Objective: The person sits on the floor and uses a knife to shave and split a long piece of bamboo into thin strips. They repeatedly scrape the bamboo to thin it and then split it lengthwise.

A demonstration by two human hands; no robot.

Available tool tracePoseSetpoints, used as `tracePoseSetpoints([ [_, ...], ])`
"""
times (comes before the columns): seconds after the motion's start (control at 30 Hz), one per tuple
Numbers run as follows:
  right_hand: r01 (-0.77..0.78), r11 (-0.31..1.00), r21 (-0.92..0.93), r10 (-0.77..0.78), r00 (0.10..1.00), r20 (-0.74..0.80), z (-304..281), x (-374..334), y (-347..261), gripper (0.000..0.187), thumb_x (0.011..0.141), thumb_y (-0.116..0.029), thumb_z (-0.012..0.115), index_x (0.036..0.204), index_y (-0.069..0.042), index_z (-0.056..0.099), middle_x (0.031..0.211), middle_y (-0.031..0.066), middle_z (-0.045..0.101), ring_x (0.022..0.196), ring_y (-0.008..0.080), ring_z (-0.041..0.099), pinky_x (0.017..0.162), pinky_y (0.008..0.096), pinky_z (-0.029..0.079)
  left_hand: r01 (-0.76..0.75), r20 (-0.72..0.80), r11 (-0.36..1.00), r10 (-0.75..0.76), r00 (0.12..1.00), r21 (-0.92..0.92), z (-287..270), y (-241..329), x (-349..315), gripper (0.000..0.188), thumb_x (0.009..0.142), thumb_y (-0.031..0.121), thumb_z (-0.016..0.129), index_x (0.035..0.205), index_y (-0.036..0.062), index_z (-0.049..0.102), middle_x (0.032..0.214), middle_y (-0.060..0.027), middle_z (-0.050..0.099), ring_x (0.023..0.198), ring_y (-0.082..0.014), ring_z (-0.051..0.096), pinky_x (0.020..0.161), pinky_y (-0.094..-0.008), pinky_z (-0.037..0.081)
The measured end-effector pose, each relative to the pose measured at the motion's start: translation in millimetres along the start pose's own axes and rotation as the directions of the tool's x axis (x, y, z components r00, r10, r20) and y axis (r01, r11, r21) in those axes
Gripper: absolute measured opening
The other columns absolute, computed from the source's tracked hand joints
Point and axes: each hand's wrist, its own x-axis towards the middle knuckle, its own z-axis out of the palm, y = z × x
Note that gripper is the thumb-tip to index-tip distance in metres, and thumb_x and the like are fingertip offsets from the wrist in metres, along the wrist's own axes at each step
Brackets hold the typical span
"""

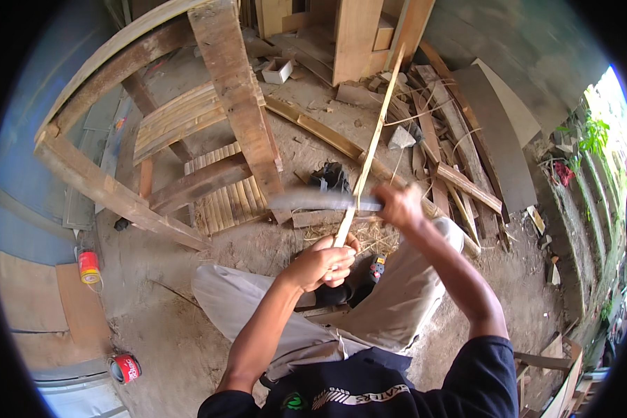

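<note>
A long, thin, pale bamboo strip [373, 148] slants up and away from my lap. Its near end is in my left hand [323, 263], whose fingers are wrapped round it. My right hand [401, 207] grips the handle of a large knife like a machete [317, 200]. The blade points left, crosses the strip a little beyond my left hand, and is smeared by motion. Whether its edge is cutting into the strip I cannot tell. Pale shavings [380, 240] lie on the ground between my bent legs.
A wooden frame with bamboo slats [219, 104] stands at the left. Scrap boards and strips [442, 150] are piled at the right. A black bag [331, 177] lies ahead. Two red cans [88, 267] [124, 368] sit at the far left, and a small white box [277, 70] at the back.
</note>
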Motion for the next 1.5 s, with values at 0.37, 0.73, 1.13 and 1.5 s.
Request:
tracePoseSetpoints([
  [0.37, -0.073, 0.992, -0.099, 0.054, 0.981, -0.185, -50, 19, -14, 0.024, 0.092, -0.033, 0.055, 0.103, -0.018, 0.069, 0.073, 0.0053, 0.069, 0.068, 0.0195, 0.07, 0.057, 0.0411, 0.057, 0.001, -0.006, 0.999, -0.001, 1.0, 0.038, 0, 4, -24, 0.012, 0.098, 0.015, 0.05, 0.107, 0.0074, 0.048, 0.061, 0.0067, 0.034, 0.041, -0.0023, 0.03, 0.04, -0.0211, 0.028],
  [0.73, -0.134, 0.989, 0.069, 0.131, 0.99, 0.04, -41, 20, -8, 0.024, 0.088, -0.035, 0.059, 0.097, -0.017, 0.07, 0.077, 0.0093, 0.07, 0.073, 0.0238, 0.07, 0.063, 0.042, 0.059, -0.024, -0.057, 0.997, 0.028, 0.998, 0.076, 1, 0, -36, 0.015, 0.097, 0.016, 0.053, 0.108, 0.0071, 0.047, 0.06, 0.0061, 0.033, 0.041, -0.0028, 0.03, 0.04, -0.0215, 0.028],
  [1.13, 0.093, 0.99, -0.11, -0.107, 0.986, -0.13, -15, 51, 71, 0.028, 0.092, -0.038, 0.057, 0.091, -0.013, 0.07, 0.073, 0.0098, 0.069, 0.059, 0.0276, 0.067, 0.053, 0.0434, 0.053, 0.119, 0.044, 0.985, -0.126, 0.991, 0.126, -1, -20, -52, 0.015, 0.097, 0.014, 0.049, 0.109, 0.0053, 0.045, 0.061, 0.0063, 0.036, 0.042, -0.0026, 0.032, 0.042, -0.0221, 0.03],
  [1.5, 0.209, 0.975, 0.071, -0.22, 0.942, 0.254, -20, -24, -23, 0.019, 0.089, -0.03, 0.056, 0.098, -0.022, 0.07, 0.075, 0.0038, 0.069, 0.071, 0.0233, 0.07, 0.067, 0.048, 0.054, -0.018, -0.202, 0.953, 0.082, 0.976, 0.302, 4, -5, -2, 0.011, 0.096, 0.011, 0.043, 0.105, 0.0045, 0.046, 0.064, 0.0038, 0.037, 0.047, -0.0057, 0.033, 0.043, -0.0233, 0.031],
])
